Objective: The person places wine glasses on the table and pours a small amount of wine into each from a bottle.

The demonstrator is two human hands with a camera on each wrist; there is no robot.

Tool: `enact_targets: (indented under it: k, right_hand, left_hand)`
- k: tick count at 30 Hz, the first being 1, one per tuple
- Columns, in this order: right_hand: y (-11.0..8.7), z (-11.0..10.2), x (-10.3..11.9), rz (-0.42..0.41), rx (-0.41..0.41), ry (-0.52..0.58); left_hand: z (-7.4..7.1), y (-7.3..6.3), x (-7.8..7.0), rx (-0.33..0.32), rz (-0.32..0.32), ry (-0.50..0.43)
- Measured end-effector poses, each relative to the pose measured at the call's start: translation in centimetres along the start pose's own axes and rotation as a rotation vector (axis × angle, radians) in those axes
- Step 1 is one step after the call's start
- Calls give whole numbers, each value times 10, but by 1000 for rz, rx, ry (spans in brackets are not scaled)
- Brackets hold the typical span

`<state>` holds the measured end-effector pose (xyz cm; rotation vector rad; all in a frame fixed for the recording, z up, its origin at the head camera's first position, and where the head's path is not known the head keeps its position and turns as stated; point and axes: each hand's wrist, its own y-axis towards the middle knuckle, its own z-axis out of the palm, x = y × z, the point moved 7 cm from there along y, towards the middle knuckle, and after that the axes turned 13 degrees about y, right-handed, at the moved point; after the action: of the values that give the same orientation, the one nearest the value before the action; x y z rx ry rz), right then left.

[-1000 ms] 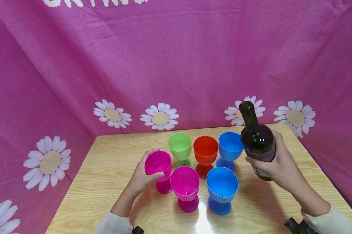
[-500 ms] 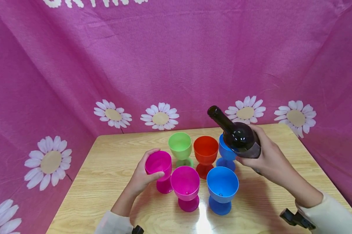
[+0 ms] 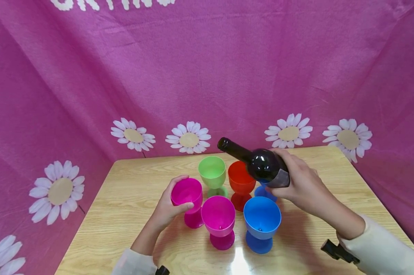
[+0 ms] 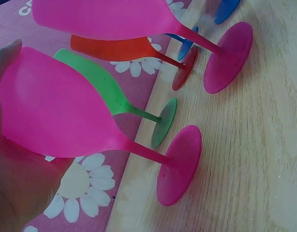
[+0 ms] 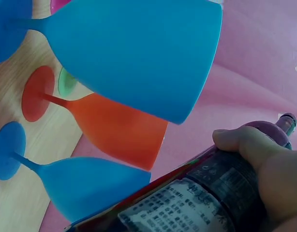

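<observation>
My left hand (image 3: 173, 206) grips the bowl of a pink goblet (image 3: 186, 192), thumb near its rim; in the left wrist view its foot (image 4: 179, 165) stands on the table. My right hand (image 3: 298, 183) holds a dark wine bottle (image 3: 262, 164) round its body, with a label (image 5: 177, 205) in the right wrist view. The bottle leans left, its mouth (image 3: 222, 144) over the back of the green goblet (image 3: 212, 172) in the head view. It partly covers the red goblet (image 3: 240, 182) and most of the back blue goblet (image 3: 264, 193).
A second pink goblet (image 3: 219, 217) and a front blue goblet (image 3: 262, 217) stand nearest me. All are on a light wooden table (image 3: 121, 214). A pink cloth (image 3: 207, 76) with printed daisies hangs behind and at both sides.
My right hand has moved left with the bottle, which has gone from nearly upright to tilted left, its mouth passing from the right side to above the green goblet. My left hand stays put.
</observation>
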<state>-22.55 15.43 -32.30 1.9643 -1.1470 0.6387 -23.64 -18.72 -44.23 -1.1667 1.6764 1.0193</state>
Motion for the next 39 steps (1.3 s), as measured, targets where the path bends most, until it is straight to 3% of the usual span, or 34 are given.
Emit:
enact_targets:
  k: [9, 18, 25, 39]
  right_hand:
    - [6, 10, 11, -30, 28, -140]
    - [12, 18, 13, 8, 67, -196]
    - [19, 24, 14, 19, 103, -275]
    - [26, 38, 20, -3, 146, -360]
  left_hand:
    - [0, 0, 1, 2, -17, 4]
    - [0, 1, 2, 6, -22, 11]
    - [1, 0, -1, 11, 17, 1]
    - [0, 0, -1, 6, 5, 10]
